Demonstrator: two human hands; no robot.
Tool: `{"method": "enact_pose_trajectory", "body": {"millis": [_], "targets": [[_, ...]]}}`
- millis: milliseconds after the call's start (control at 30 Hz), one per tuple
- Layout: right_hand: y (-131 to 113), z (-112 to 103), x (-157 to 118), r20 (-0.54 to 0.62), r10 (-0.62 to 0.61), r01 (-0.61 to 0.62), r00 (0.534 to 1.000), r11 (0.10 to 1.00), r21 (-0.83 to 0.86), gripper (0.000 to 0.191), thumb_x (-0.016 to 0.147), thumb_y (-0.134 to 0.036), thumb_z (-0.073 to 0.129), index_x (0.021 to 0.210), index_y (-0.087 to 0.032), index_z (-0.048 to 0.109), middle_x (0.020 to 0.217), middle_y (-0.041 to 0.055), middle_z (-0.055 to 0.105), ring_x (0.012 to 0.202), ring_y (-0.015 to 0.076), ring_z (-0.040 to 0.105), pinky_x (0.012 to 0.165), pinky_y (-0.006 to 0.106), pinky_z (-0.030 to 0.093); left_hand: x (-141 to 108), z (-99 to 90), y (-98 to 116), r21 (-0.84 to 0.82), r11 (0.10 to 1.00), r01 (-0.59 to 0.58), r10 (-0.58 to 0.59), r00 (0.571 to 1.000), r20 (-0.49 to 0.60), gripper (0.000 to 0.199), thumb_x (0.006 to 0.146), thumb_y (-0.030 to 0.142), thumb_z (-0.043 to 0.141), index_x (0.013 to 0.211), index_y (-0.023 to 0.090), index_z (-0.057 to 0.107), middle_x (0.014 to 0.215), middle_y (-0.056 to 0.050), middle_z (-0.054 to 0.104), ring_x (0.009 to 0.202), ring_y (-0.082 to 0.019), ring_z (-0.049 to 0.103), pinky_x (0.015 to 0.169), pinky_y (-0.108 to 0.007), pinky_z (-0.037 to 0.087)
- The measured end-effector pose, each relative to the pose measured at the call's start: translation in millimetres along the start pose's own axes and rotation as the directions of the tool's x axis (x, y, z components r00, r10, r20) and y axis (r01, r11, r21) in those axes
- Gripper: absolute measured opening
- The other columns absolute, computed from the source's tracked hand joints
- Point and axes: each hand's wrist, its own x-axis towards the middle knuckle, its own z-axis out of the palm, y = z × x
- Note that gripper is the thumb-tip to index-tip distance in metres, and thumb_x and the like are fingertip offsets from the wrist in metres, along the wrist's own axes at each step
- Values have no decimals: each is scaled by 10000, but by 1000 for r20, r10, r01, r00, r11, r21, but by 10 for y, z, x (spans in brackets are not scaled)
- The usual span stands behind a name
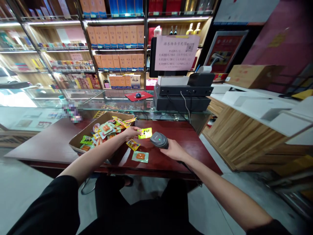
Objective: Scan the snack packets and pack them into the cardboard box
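Pinched in the fingers of my left hand [132,133] is a small yellow snack packet [146,133], held above the dark red table. My right hand [173,149] is wrapped round the handle of a black barcode scanner [159,139] with a green light on top. The scanner's head points at the packet from close by. Beneath my left hand lies another yellow snack packet [133,144]. Nearer to me, a clear-edged green packet with an orange-brown snack [140,156] rests flat. To the left stands an open cardboard box [75,141] full of mixed snack packets [107,128].
A glass counter [110,98] behind the table carries a mouse [138,95] on a red mat. The checkout machine with a paper sign [177,52] stands there too. Shelves of boxed goods [117,36] line the back. A wooden cabinet [234,137] is at the right.
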Motion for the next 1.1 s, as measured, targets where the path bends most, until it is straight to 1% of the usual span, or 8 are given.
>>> {"method": "enact_pose_trajectory", "body": {"millis": [100,233,433,567,700,900,967,1100], "targets": [[-41,79,85,2,-4,4,1000,1000,-18,415,727,-209,646,1142,-194,652,1087,58,721,991,254,674,867,321,506,-131,-153,78,6,1000,-8,8,1000,-17,391,482,84,882,800,103,656,755,-60,716,640,-138,669,621,-235,549],[-154,245,251,32,-38,39,999,999,-26,414,720,-211,649,1133,-182,657,1091,59,721,1001,256,671,875,321,504,-373,-601,238,25,995,-99,101,984,-148,444,472,159,902,842,129,659,795,-46,715,662,-130,664,570,-197,506],[-372,503,489,111,-95,96,989,995,-4,368,722,-212,649,1086,-172,677,1035,56,734,944,256,683,846,332,515,-853,-1437,476,8,970,-242,229,906,-355,411,508,232,895,805,112,638,759,-38,680,669,-110,645,662,-235,541],[-473,575,552,138,-92,92,986,996,7,337,708,-231,667,1040,-176,679,990,52,741,918,258,688,795,321,524,-1054,-1675,499,128,946,-298,323,830,-454,423,508,284,892,807,114,646,709,-23,659,644,-111,628,634,-238,536],[-512,557,536,143,-103,105,984,994,-6,330,709,-228,649,1034,-173,676,975,46,741,900,248,691,782,310,520,-1031,-1527,422,235,931,-278,353,846,-398,426,511,342,880,796,122,653,690,-25,658,598,-106,602,567,-219,492],[-480,398,392,82,-82,85,993,995,-43,323,706,-217,643,1023,-164,680,956,50,742,887,249,690,760,299,515,-696,-867,208,429,848,-310,384,918,-96,324,606,334,807,824,140,668,711,-29,665,626,-127,603,611,-243,485],[-432,324,311,58,-60,63,997,997,-52,344,705,-200,641,1045,-165,678,967,52,743,896,249,689,768,296,514,-568,-643,129,580,742,-336,374,926,57,259,631,266,766,849,152,687,766,-39,688,682,-151,629,662,-253,490],[-270,174,118,-2,-5,5,1000,997,-74,367,705,-201,659,1071,-172,674,1021,65,738,943,260,684,816,311,510,-334,-306,-15,842,358,-405,269,908,322,303,551,122,738,845,198,731,911,-65,712,890,-228,650,818,-270,469]]}}
